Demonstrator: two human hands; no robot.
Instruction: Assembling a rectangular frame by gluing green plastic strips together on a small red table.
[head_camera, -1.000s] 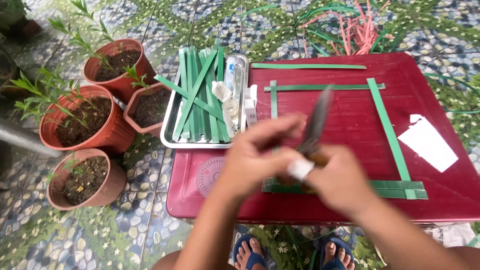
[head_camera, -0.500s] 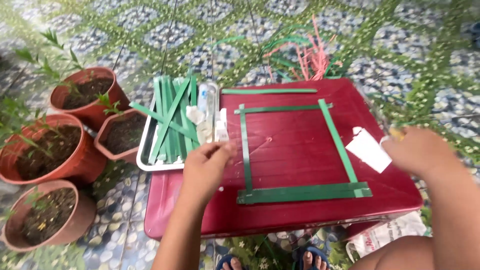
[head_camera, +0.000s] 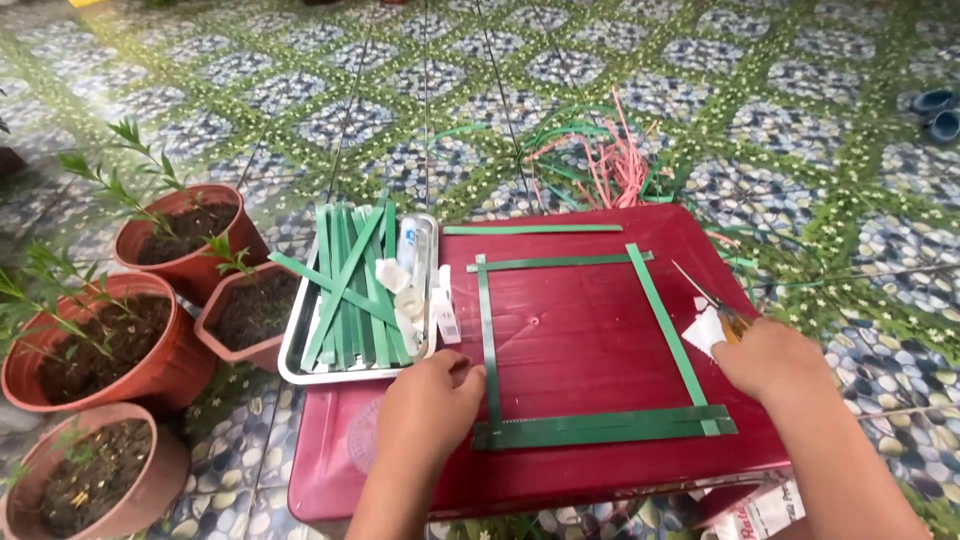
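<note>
A square frame of green strips (head_camera: 600, 425) lies on a dark red low table (head_camera: 580, 350). My left hand (head_camera: 430, 410) rests on the table at the frame's lower left, its curled fingertips against the left strip (head_camera: 487, 340), holding nothing. My right hand (head_camera: 770, 360) is at the table's right edge, shut on a pair of scissors (head_camera: 705, 295) whose blades point up and left over a white scrap of paper (head_camera: 705, 332). One loose green strip (head_camera: 530, 229) lies along the table's far edge.
A metal tray (head_camera: 300, 360) with several green strips, a white tube and small white pieces sits on the table's left end. Three terracotta pots (head_camera: 150, 350) with soil and small plants stand on the left. Pink and green offcuts (head_camera: 610, 165) lie on the patterned floor beyond.
My left hand has moved from the tray down to the frame's left strip. My right hand has come in to the table's right edge with the scissors in view.
</note>
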